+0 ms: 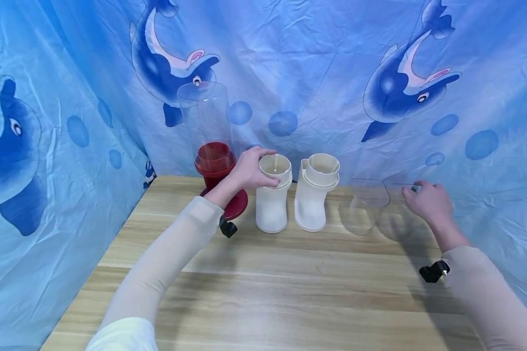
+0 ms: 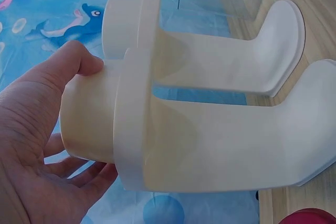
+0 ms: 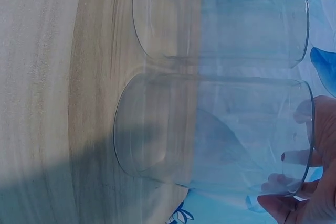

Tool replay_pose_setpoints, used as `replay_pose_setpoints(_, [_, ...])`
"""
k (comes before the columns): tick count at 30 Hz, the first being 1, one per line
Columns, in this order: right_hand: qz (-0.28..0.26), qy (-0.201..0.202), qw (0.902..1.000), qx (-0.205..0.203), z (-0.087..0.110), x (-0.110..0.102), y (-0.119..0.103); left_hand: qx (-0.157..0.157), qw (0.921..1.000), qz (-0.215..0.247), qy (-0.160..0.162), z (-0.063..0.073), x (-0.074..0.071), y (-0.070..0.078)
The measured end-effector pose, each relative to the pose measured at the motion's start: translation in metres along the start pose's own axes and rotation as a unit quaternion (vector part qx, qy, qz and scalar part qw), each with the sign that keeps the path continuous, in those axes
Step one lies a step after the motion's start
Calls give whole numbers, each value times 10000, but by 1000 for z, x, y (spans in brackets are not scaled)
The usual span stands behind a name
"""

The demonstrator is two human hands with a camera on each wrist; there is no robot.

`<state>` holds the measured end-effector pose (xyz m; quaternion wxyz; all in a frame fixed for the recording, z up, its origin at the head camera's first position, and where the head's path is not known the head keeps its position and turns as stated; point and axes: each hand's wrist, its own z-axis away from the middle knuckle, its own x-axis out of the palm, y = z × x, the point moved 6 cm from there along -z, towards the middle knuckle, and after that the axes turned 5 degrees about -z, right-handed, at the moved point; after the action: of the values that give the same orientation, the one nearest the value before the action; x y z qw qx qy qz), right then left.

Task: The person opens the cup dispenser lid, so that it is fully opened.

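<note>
In the head view my left hand (image 1: 248, 170) holds the round top collar of a white boot-shaped base (image 1: 271, 209), thumb and fingers spread on opposite sides of it. The base stands upright on the table. A second white boot-shaped base (image 1: 311, 209) stands just right of it, with a matching collar. At the right, my right hand (image 1: 432, 202) grips the upper rim of a clear cylinder (image 3: 236, 135); in the right wrist view its fingers come round that rim. Beside it stands another clear cylinder (image 3: 241, 19), bottom on the table.
Left of the white bases stands a red base (image 1: 234, 207) topped by a tall clear cylinder (image 1: 204, 119), close to my left forearm. A blue dolphin-print curtain (image 1: 307, 73) hangs behind and beside the wooden table (image 1: 281, 297).
</note>
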<state>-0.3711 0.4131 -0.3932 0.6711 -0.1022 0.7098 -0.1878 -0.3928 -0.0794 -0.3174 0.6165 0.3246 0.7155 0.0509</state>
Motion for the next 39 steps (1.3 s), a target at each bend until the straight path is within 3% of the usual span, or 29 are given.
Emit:
replay_pose_setpoints(13, [93,100,9992,383,1,0,2,-63,10000,28,-19,-8,-1,-3])
replay_pose_setpoints(32, [94,145,9991,383,1,2,3,-11,9999,71,100,-22,2,-7])
replay_pose_setpoints(39, [38,127,9990,434,0,2,3,299,9991,94,276,-17,-5,2])
